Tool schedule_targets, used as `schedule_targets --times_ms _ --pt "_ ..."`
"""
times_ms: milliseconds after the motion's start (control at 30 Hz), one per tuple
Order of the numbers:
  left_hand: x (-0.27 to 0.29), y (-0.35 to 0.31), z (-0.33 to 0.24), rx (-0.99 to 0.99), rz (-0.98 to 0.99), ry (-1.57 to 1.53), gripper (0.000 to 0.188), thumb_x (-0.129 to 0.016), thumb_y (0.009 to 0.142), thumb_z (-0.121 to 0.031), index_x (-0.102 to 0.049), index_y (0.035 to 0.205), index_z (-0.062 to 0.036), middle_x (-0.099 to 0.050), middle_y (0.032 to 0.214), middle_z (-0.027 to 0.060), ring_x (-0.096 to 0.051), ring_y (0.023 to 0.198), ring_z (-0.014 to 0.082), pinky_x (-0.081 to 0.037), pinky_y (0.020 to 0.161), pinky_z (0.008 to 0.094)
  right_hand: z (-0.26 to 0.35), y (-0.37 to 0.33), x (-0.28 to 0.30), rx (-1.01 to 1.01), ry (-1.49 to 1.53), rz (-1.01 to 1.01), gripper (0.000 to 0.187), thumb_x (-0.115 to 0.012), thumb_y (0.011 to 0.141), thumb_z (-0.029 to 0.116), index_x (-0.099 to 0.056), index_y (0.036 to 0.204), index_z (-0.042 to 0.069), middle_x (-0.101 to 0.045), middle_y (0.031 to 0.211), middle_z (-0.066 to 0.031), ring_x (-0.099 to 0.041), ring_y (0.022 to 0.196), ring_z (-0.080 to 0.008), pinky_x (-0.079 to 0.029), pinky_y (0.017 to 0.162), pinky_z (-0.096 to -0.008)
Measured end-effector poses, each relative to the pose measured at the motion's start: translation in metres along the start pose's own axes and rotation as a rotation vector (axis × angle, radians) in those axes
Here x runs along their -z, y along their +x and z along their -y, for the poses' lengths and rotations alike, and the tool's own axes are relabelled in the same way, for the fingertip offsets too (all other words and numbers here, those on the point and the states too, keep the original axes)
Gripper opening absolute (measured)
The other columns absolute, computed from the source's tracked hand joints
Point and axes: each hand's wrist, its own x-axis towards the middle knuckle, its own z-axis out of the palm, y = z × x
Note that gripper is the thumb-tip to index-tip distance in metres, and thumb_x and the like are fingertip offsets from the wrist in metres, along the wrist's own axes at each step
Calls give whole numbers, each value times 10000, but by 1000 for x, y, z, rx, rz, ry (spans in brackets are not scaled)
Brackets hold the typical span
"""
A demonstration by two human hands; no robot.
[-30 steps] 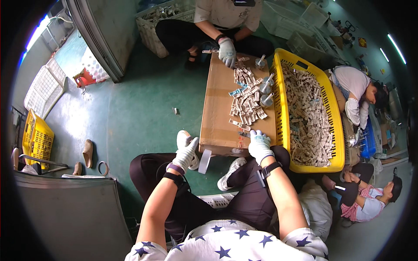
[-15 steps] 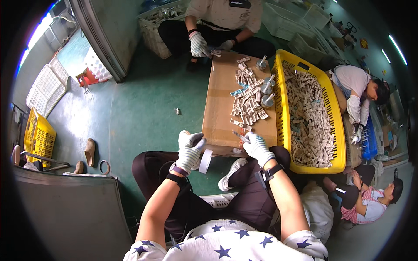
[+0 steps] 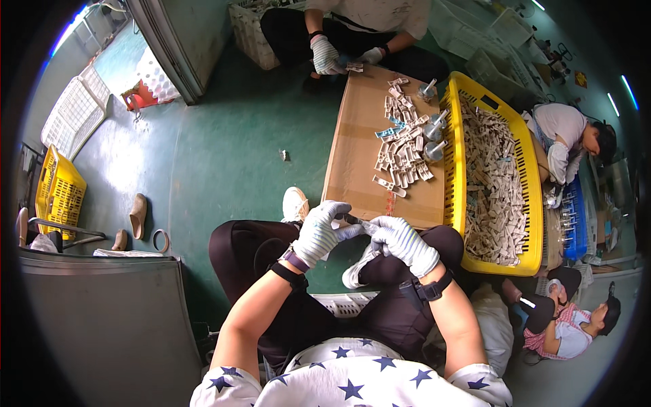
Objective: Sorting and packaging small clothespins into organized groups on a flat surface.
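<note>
From the head camera, here are the wearer's two hands, close together over the lap, just off the near end of a brown cardboard box [image 3: 352, 146]. The left hand [image 3: 317, 236], in a white striped knit glove, has its thumb and forefinger parted around a small dark piece [image 3: 350, 219]; whether they grip it, I can't tell. Over to the right hand [image 3: 401, 245], gloved the same way: fingers bent inward, fingertips pinching a small pale piece [image 3: 369, 227], right between the two hands, its shape mostly covered.

Up on the box, a loose heap of pale beige plastic clips [image 3: 405, 159] spreads along the right side, with a blue clip [image 3: 388, 132] among them. Three squat, clear containers with white sticks [image 3: 434, 129] stand in a row to their right. Beside the box sits a long yellow plastic crate [image 3: 536, 224], loaded with more pale clips [image 3: 495, 183]. And at the far end, a co-worker's striped-gloved hand [image 3: 325, 55] is near a single pale clip [image 3: 354, 67] by the box's edge.
</note>
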Motion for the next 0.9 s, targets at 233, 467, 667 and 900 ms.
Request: schedule_targets --times_ms 233,467,667,900 --pt "8 2 5 -68 81 -17 269 -793 723 -163 -659 925 -45 -664 837 86 -650 784 223 -511 668 320 14 -4 -3 -57 -38 2 199 -614 912 227 -643 966 38 -569 662 23 -501 557 -40 -379 482 -197" --pt "18 12 -9 -349 49 290 153 -713 750 -258 -675 806 -120 -636 766 48 -619 692 255 -471 620 379 15 -4 -1 -81 -77 22 215 -611 912 236 -657 953 31 -566 648 16 -505 538 -58 -385 476 -202" --pt "7 10 -1 -407 111 428 114 -683 775 -212 -632 770 -110 -600 777 70 -594 722 272 -462 622 392 18 -10 -5 -68 -152 36 242 -592 918 243 -654 990 21 -571 634 8 -489 525 -51 -373 472 -194" --pt "7 7 60 189 -413 -25 257 -659 869 -232 -611 748 -10 -555 670 74 -544 624 144 -409 547 292 17 -24 -13 -54 -133 138 172 -583 890 128 -651 996 10 -575 645 13 -511 553 -46 -381 504 -180"
